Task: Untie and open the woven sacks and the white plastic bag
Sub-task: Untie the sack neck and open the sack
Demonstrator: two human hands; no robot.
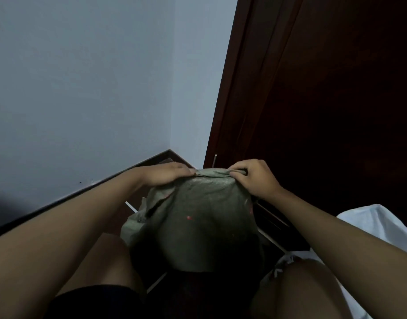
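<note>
Dim corner, hands [168, 174] [255, 178] hiding sack [202, 224] mouth

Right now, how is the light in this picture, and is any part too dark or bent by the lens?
Head view: dim and bluish; the green woven sack is readable near the hands, left hand and right hand, but its lower part sinks into shadow. Head view: the dark wooden door is almost black, without detail. Head view: the wide lens makes the door edge lean strongly.

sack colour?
Grey-green weave with a small red mark, sack; head view.
</note>
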